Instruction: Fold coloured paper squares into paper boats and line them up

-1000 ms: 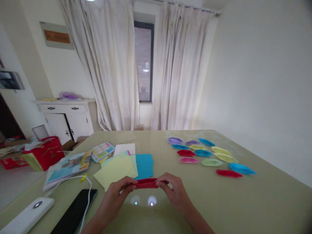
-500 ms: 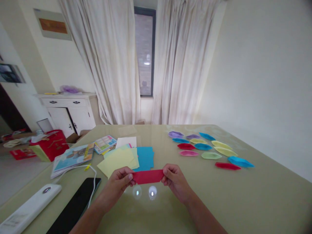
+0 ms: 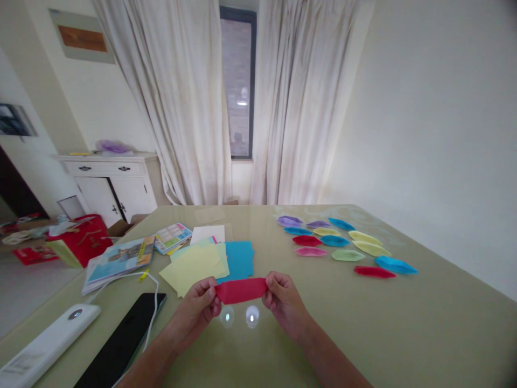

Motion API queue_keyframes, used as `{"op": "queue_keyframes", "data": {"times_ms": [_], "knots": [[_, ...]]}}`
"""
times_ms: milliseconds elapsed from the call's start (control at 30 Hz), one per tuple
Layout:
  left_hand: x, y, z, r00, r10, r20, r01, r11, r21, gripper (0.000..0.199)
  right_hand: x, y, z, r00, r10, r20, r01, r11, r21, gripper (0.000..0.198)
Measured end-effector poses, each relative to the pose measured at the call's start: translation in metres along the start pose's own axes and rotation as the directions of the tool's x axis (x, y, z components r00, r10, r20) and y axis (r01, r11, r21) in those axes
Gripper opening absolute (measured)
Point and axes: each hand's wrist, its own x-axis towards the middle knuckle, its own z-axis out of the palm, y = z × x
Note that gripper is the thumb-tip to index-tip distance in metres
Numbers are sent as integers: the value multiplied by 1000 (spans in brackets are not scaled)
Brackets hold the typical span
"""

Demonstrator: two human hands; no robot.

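A folded strip of red paper [image 3: 241, 291] is stretched level between my two hands, over the near middle of the table. My left hand [image 3: 201, 302] pinches its left end between thumb and fingers. The right end is gripped by my right hand [image 3: 281, 293], also in a pinch. Behind the strip lie blue paper sheets [image 3: 239, 258] and a fan of pale yellow sheets [image 3: 194, 268]. To the right, several folded paper boats [image 3: 348, 255] in purple, blue, yellow, pink, green and red rest in loose rows.
At the left are a white power bank [image 3: 48, 345] with a cable, a black phone [image 3: 121, 342] and a stack of booklets [image 3: 121, 260]. The glossy table [image 3: 424, 328] reaches toward the curtains [image 3: 194, 108]. A red bag [image 3: 86, 237] stands beyond its left edge.
My hands and the red paper have shifted very slightly left in view, along with the whole scene. Both ends stay pinched.
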Motion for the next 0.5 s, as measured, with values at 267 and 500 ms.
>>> {"op": "queue_keyframes", "data": {"times_ms": [267, 500], "knots": [[-1, 0, 0, 999, -7, -31, 8, 1000, 20, 61, 1, -12, -1, 1000, 21, -21, -23, 994, -104, 43], [3, 0, 4, 999, 33, -18, -30, 993, 111, 52, 1, -8, -3, 1000, 5, -2, -5, 987, -160, 52]]}}
